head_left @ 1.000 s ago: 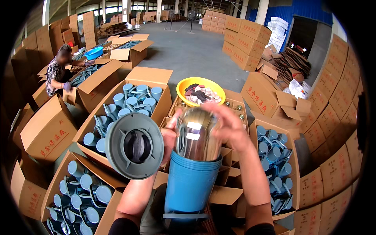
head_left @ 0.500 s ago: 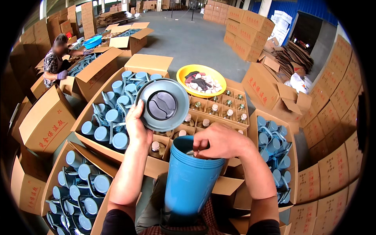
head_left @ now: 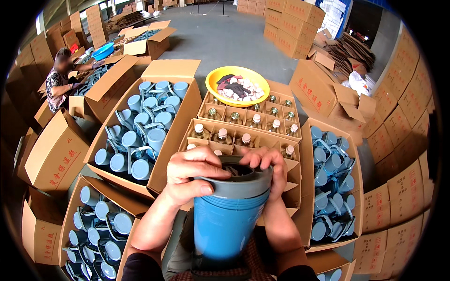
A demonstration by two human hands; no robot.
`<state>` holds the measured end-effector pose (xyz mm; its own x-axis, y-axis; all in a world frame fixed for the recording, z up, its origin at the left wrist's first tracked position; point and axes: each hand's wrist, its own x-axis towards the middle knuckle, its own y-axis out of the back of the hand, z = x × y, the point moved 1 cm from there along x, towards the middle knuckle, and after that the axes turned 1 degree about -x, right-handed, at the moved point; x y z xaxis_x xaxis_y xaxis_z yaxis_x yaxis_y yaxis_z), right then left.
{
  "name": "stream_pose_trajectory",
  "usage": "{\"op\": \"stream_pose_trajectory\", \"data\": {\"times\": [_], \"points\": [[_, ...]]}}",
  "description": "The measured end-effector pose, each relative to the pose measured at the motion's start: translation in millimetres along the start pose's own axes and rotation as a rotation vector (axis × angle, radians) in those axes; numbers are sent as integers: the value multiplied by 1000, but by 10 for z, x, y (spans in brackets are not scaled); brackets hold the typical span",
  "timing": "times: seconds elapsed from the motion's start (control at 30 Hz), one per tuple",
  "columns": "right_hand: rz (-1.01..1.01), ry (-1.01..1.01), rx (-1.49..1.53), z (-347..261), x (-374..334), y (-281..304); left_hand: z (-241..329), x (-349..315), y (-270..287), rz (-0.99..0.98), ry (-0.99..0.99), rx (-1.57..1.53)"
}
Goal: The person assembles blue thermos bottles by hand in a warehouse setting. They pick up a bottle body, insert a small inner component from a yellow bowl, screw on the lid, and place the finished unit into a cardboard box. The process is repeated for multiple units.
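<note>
A blue thermos flask body point(head_left: 227, 225) stands upright at my lap, with its threaded mouth at the top. Over that mouth sits a grey screw collar point(head_left: 236, 188) with a dark insert in its middle. My left hand point(head_left: 192, 175) grips the collar's left side, thumb along the front and fingers over the top edge. My right hand point(head_left: 271, 171) is closed round the right side, its fingers bent over the rim. Whether the collar's thread has caught cannot be seen.
Ahead, a divided carton point(head_left: 276, 161) holds glass liners with pale caps. A yellow basin point(head_left: 213, 93) with gloves and caps rests on it. Cartons of blue flask parts point(head_left: 157, 138) stand left and right. At far left a person point(head_left: 58, 82) works beside other boxes.
The grey collar has come down from my raised left hand onto the blue body. My right hand has left the body's mouth and now holds the collar too.
</note>
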<state>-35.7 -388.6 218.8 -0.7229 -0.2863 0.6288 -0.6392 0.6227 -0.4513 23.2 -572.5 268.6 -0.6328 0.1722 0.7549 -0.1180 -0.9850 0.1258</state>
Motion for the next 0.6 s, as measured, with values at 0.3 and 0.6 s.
{"op": "stream_pose_trajectory", "data": {"times": [0.3,0.6], "points": [[8,263,-413,-367,-82,-105,227,160,-12,-221,-288,141],[-133,184,-1065,-663,-189,-394,828,101,-165,-408,104,743]]}}
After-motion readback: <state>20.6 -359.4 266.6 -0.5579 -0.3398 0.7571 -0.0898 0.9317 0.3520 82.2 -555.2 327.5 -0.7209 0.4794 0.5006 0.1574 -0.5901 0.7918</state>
